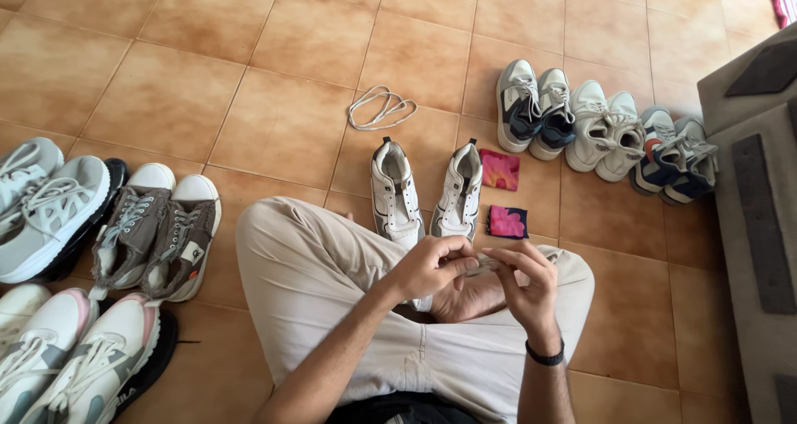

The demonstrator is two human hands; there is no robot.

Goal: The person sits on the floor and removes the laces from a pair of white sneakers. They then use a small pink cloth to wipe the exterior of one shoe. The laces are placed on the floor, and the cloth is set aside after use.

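Both hands meet over the crossed legs, pinching a flat white shoelace between them. The left hand (430,265) closes thumb and fingers on one end; the right hand (529,276) has its fingers curled round the other, so only a short stretch of the shoelace (481,263) shows between the fingertips. It lies nearly level, its long axis running left to right from one hand to the other, no free tip visible. To work it well, I judge the lace should stay flat and untwisted, gripped close to the end. Just beyond the fingers stands an unlaced white pair of shoes (425,193), toes toward the person; farther off lies a loose lace (380,108) on the floor tiles (274,100).
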